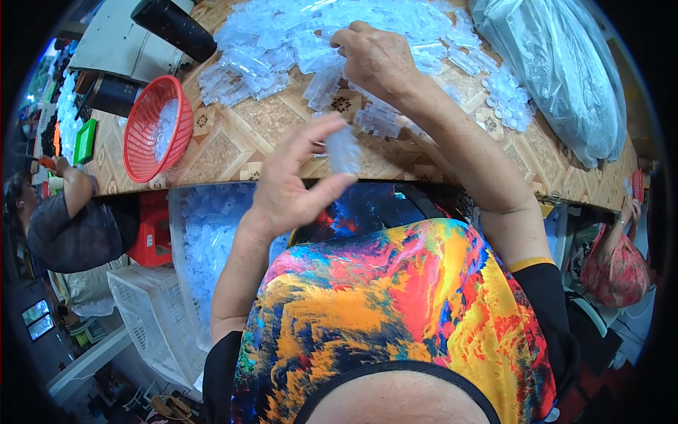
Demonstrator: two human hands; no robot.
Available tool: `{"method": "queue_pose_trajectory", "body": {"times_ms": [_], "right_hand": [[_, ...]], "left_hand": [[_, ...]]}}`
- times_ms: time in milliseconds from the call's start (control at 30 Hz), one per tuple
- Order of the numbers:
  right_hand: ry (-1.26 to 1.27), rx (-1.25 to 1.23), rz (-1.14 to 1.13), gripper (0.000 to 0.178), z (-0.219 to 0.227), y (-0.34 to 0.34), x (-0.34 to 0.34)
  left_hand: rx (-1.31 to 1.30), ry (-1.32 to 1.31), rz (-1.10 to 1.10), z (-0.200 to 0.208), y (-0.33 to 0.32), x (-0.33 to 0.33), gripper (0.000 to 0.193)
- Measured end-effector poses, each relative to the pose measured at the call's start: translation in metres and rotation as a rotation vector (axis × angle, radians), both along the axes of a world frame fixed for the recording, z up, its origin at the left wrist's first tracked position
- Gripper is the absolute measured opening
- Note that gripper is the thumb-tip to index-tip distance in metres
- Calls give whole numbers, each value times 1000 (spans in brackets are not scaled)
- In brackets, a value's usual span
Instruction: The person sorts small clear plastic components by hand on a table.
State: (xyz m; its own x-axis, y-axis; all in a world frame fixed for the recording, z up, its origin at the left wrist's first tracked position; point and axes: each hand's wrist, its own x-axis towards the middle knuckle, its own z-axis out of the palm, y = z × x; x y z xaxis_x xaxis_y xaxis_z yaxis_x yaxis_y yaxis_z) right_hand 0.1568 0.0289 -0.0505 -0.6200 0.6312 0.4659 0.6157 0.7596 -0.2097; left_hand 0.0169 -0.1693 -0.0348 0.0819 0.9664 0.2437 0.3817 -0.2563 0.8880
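My left hand [293, 173] is just over the table's near edge, thumb and fingertips at the two ends of a clear plastic piece [342, 150] blurred by motion. My right hand [381, 63] reaches to the near side of a wide pile of clear, oblong plastic pieces [282, 35]. Its fingers are curled with the tips pinched together, and whatever they hold cannot be made out. Below that hand, a small cluster of the same clear pieces [380, 119] lies on the patterned tabletop [233, 138].
A red plastic basket [185, 127] with small clear parts stands left, beside a black cylinder [173, 28]. Small round clear parts [508, 99] and a large plastic bag [558, 78] lie right. Below the edge are a bin of clear pieces [212, 240] and a white crate [152, 311]. Other people sit either side.
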Motion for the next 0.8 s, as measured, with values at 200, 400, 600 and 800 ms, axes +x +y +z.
{"method": "queue_pose_trajectory", "body": {"times_ms": [200,400,600,800], "right_hand": [[407,1,-40,15,2,-12,76],[70,-179,-387,31,-21,-29,181],[-66,-124,-268,52,-39,-39,163],[145,-134,-235,42,-46,-43,158]], "left_hand": [[112,251,-166,-14,18,32,58],[65,251,-235,-33,47,54,55],[121,285,-341,-38,71,87,53],[118,350,-102,-45,74,77,56]]}}
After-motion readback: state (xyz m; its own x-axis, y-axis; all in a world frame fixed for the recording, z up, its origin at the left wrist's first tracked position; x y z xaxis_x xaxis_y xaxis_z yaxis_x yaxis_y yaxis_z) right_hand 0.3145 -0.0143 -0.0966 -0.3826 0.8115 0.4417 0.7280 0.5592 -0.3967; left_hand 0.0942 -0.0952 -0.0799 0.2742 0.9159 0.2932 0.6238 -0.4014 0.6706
